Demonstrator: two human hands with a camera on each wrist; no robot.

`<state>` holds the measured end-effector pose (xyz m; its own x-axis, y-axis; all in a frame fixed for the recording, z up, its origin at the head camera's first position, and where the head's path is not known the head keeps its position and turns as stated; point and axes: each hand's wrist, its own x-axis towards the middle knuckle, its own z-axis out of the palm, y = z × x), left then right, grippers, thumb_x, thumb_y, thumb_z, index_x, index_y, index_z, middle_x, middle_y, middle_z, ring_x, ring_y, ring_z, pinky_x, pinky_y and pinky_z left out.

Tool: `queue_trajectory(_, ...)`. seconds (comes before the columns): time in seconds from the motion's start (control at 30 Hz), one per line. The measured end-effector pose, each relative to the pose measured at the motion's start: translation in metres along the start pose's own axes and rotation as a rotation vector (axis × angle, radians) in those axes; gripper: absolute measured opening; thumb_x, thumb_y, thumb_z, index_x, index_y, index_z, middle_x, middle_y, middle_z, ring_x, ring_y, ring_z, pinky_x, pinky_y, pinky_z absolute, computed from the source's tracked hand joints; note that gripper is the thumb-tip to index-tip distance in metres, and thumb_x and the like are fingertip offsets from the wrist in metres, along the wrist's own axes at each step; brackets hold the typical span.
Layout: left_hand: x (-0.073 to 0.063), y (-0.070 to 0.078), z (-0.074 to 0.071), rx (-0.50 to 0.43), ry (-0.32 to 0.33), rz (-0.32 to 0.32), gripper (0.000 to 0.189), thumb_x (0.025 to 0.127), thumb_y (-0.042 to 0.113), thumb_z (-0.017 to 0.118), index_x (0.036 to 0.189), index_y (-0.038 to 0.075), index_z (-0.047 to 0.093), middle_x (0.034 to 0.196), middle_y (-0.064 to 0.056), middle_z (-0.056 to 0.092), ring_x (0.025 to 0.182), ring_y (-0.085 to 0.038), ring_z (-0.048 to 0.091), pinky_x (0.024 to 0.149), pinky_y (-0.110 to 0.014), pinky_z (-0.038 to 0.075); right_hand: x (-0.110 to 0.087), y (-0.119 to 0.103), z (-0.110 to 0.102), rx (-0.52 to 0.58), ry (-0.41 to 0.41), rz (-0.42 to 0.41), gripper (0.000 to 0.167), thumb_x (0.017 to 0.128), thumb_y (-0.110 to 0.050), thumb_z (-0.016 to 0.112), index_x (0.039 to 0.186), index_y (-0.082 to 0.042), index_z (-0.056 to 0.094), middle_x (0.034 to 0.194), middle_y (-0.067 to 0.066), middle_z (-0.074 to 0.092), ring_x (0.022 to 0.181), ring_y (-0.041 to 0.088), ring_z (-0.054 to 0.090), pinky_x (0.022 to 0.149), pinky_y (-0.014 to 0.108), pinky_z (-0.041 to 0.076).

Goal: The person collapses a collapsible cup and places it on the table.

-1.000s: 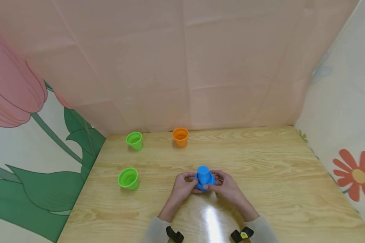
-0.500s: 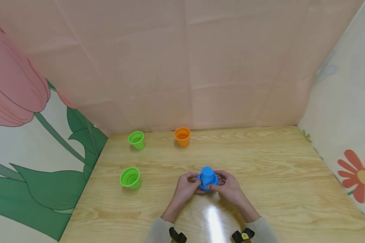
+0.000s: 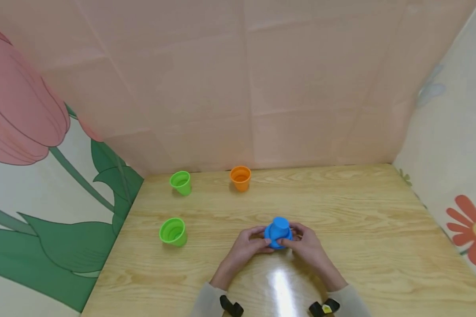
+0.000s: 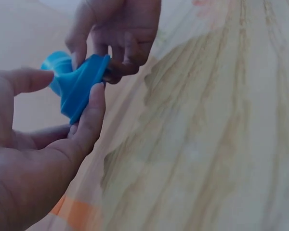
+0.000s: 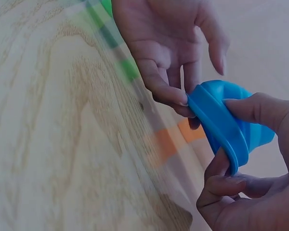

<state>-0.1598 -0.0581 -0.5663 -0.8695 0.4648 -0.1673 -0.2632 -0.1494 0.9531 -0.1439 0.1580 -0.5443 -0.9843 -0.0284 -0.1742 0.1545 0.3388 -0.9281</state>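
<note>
Head view: blue cup (image 3: 278, 233) held over the table (image 3: 361, 229), directly between left hand (image 3: 247, 245) and right hand (image 3: 307, 246), both in contact with it, so neither is clearly nearer. Cup is inverted: narrow end up, wide rim below, the axis from rim to narrow end running up between the hands, not toward either one. Far green cup (image 3: 180, 183) and near green cup (image 3: 173, 232) stand off to the person's left; orange cup (image 3: 240, 178) stands beyond the hands, near the back edge. These three are mouth up, well apart from the work. Left wrist view: left fingers curl at the rim; left thumb (image 4: 31, 80) points at the narrower part, contact unclear from this angle. Axis looks slanted here, narrow end at upper left. Right wrist view: right hand pinches the cup wall, right thumb (image 5: 255, 108) on the outside and a fingertip inside the rim. Left hand holds the opposite side of the rim by its fingertips, its thumb apparently just off the wall. Judgement: right grip is the firmer.
</note>
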Motion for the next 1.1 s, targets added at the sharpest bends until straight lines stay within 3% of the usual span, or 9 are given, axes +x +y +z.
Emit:
queue_trajectory(0.17, -0.002, 0.002, 0.000, -0.014, -0.004, -0.007, 0.050, 0.099, 0.007, 0.071, 0.145, -0.005, 0.056, 0.126, -0.018, 0.067, 0.102, -0.019, 0.076, 0.094, -0.035, 0.066, -0.001, -0.001, -0.001, -0.035, 0.000, 0.009, 0.067, 0.087, -0.019, 0.086, 0.141, 0.009, 0.058, 0.115, 0.019, 0.072, 0.097, 0.017, 0.061, 0.074, 0.017, 0.050)
queue_trajectory(0.47, 0.004, -0.002, 0.003, 0.000, 0.097, -0.007, 0.045, 0.093, 0.000, 0.074, 0.136, -0.009, 0.063, 0.109, -0.010, 0.069, 0.087, -0.013, 0.074, 0.078, -0.026, 0.067, -0.003, -0.001, 0.000, -0.047, -0.017, 0.032, 0.064, 0.086, -0.017, 0.087, 0.139, 0.006, 0.060, 0.114, 0.018, 0.070, 0.090, 0.017, 0.061, 0.070, 0.018, 0.050)
queue_trajectory(0.63, 0.008, -0.006, 0.008, 0.062, 0.191, 0.010, 0.045, 0.089, -0.003, 0.072, 0.132, -0.012, 0.064, 0.103, -0.009, 0.068, 0.080, -0.011, 0.071, 0.069, -0.021, 0.065, -0.006, -0.002, 0.001, -0.005, -0.047, 0.015, 0.068, 0.083, -0.015, 0.089, 0.140, 0.007, 0.059, 0.116, 0.020, 0.071, 0.087, 0.016, 0.064, 0.066, 0.018, 0.052)
queue_trajectory(0.8, 0.012, -0.007, 0.013, 0.128, 0.270, 0.032, 0.040, 0.087, -0.001, 0.073, 0.126, -0.011, 0.067, 0.096, -0.006, 0.067, 0.071, -0.008, 0.067, 0.061, -0.017, 0.060, -0.006, -0.002, 0.001, 0.027, -0.074, 0.001, 0.070, 0.082, -0.014, 0.090, 0.141, 0.006, 0.057, 0.120, 0.021, 0.070, 0.092, 0.016, 0.068, 0.071, 0.018, 0.056)
queue_trajectory(1.1, 0.014, -0.010, 0.017, 0.198, 0.310, 0.056, 0.038, 0.086, 0.001, 0.073, 0.122, -0.009, 0.070, 0.090, -0.004, 0.068, 0.063, -0.006, 0.062, 0.056, -0.015, 0.054, -0.005, -0.001, 0.003, 0.029, -0.062, -0.007, 0.076, 0.078, -0.022, 0.095, 0.141, 0.002, 0.059, 0.106, 0.015, 0.073, 0.089, 0.015, 0.067, 0.071, 0.020, 0.056)
